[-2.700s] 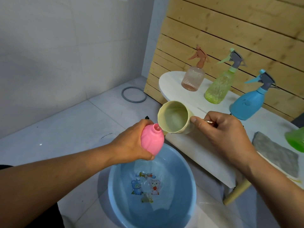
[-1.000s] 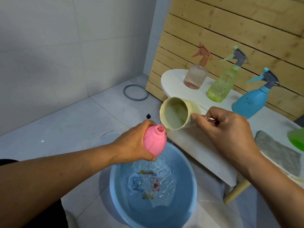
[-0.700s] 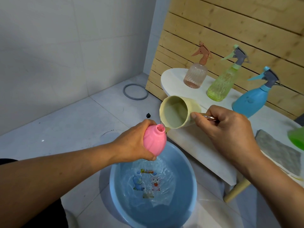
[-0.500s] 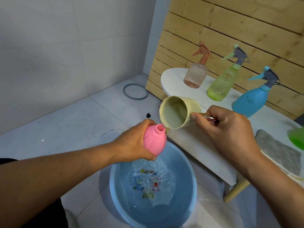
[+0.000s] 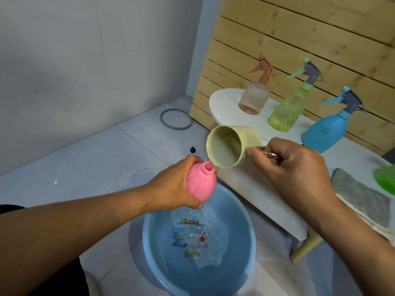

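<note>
Pink plastic fills your left hand (image 5: pixel 177 185): you grip the bottle (image 5: pixel 201 185) round its belly, fingers curled beneath it and thumb over the top, its open neck tilted up and to the right. Your right hand (image 5: pixel 297 169) is closed on the metal handle (image 5: pixel 267 152) of the cream cup (image 5: pixel 234 146), thumb laid along the top. The cup is tipped far over, so its mouth faces you and its lower lip sits just beside the bottle's neck. Whether lip and neck touch, you cannot tell.

You hold both in the air over the blue basin (image 5: pixel 253 231), which stands on the tiled floor (image 5: pixel 96 159) close against the front edge of the white table (image 5: pixel 248 186). The water in the basin is rippled, and cartoon stickers show through at the bottom.

Behind the cup, three sprayers stand upright in a row on the table, each apart from the next: a peach sprayer (image 5: pixel 254 99), a green sprayer (image 5: pixel 286 113) and a blue sprayer (image 5: pixel 324 132). A grey cloth (image 5: pixel 361 199) lies on the table to the right of your right wrist, with something green beyond it at the picture's edge, cut off. A grey ring (image 5: pixel 164 122) lies on the floor by the wooden slats.
</note>
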